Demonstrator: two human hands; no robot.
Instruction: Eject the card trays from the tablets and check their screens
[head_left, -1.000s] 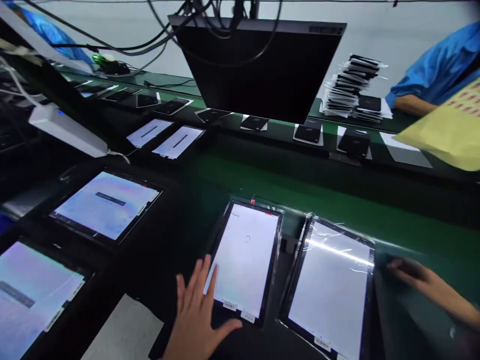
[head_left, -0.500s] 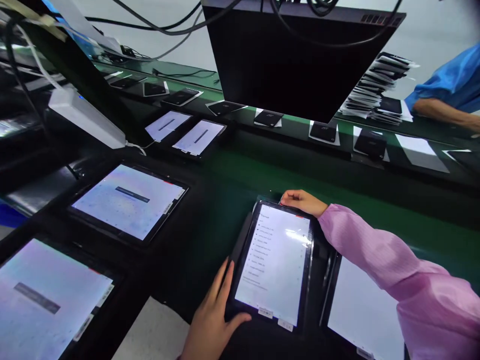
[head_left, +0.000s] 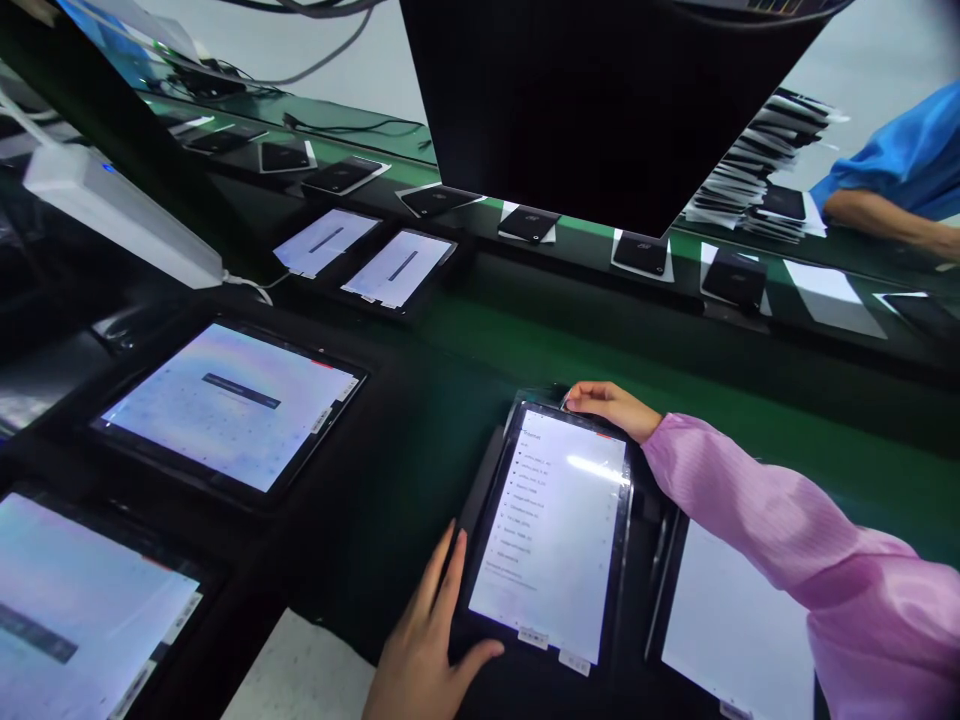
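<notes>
A tablet (head_left: pixel 551 540) in a clear cover lies in front of me, its lit screen listing lines of text under a heading. My left hand (head_left: pixel 427 630) is at its lower left corner, fingers stretched along the left edge and thumb spread by the bottom edge. At the tablet's top edge my right hand (head_left: pixel 611 405) is closed in a pinch. A thin pale sliver shows at those fingertips, too small to name. Right of this tablet lies a second tablet (head_left: pixel 739 610) with a blank white screen, partly under my pink sleeve (head_left: pixel 750 500).
Lit tablets (head_left: pixel 240 400) lie on the left, with two smaller-looking ones (head_left: pixel 401 268) behind. A white power strip (head_left: pixel 124 215) leans left. A dark monitor (head_left: pixel 600 110) hangs overhead. Beyond, dark devices (head_left: pixel 531 222) line a belt, beside a stack (head_left: pixel 750 165) and a co-worker's arm (head_left: pixel 885 220).
The view has shifted slightly, so the left-hand tablets and power strip sit farther left. Both hands keep the same places at the tablet.
</notes>
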